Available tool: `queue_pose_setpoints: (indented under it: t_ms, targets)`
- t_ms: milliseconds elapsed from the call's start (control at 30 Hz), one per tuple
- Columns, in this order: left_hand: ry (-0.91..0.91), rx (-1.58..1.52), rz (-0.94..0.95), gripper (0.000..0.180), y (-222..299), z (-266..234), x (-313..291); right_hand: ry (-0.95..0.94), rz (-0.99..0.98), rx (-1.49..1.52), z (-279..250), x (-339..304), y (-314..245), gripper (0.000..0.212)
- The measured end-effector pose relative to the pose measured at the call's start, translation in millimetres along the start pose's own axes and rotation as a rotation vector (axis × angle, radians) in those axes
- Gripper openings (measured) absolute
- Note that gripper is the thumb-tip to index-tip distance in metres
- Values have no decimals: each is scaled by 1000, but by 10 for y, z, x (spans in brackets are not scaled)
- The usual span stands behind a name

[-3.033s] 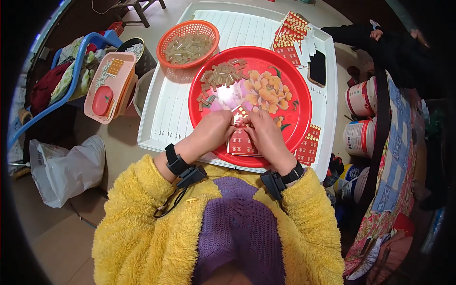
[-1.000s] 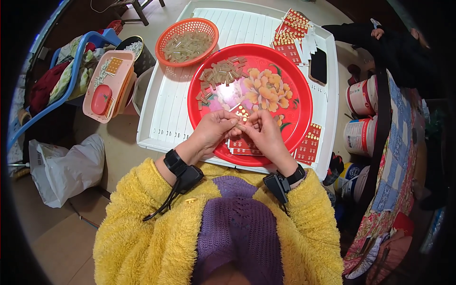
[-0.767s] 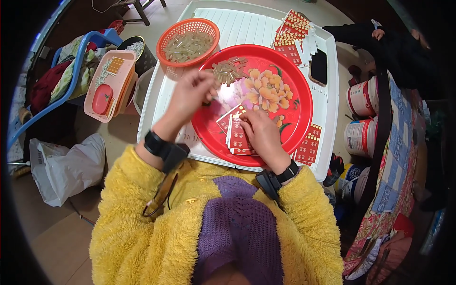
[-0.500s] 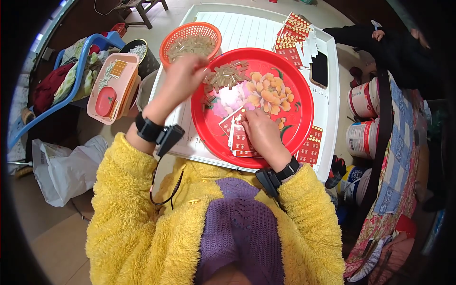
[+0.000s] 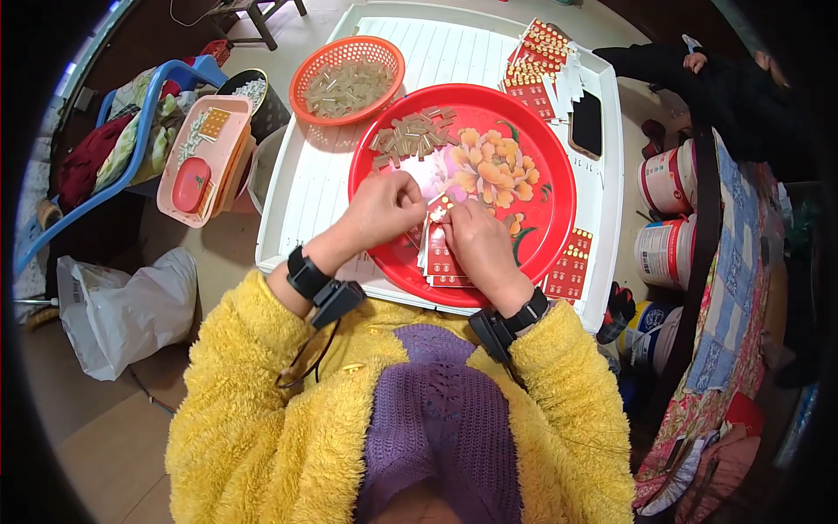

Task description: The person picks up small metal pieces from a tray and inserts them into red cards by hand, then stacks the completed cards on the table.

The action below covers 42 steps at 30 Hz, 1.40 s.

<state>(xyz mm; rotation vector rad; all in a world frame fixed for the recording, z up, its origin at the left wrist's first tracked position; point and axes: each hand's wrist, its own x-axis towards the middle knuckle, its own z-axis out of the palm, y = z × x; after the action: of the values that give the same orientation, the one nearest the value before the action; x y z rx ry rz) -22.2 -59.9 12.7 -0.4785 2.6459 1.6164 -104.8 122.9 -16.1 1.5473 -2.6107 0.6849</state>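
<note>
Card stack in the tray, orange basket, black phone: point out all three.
Card stack (image 5: 443, 259), head view, lower part of its red face.
Orange basket (image 5: 349, 48), head view, its far wall.
Black phone (image 5: 586, 125), head view, middle of the screen.

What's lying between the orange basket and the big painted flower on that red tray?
The head view shows the round red tray's rim nearest the orange basket, then a loose pile of short, tan tubes, before the painted flower.
</note>
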Motion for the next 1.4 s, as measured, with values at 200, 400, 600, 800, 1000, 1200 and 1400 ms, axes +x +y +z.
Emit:
queue_pose_setpoints:
  t_ms: [200, 400, 600, 800, 1000, 1200, 1400]
  targets:
    - [-176, -691, -287, 10, 11, 296, -213, -9, 7, 95, -69, -40, 10, 13]
    - [-80, -998, -297, 10, -143, 399, -198, -11, 167, 418, -90, -71, 91, 13]
    - [-71, -1021, -325, 10, -125, 422, -181, -25, 87, 184, -75, 3, 2, 12]
    - [-30, -980, -336, 9, -129, 440, -179, -109, -10, -10, -66, 40, -7, 12]
    - [-16, -956, -332, 10, -112, 454, -175, -86, 1, 30, -54, 4, 22, 11]
    - [-44, -1015, -331, 11, -148, 437, -190, -35, 170, 445, -51, -42, 97, 11]
    - [-35, -1060, -300, 11, -172, 456, -172, -6, 102, 239, -72, -3, -32, 11]
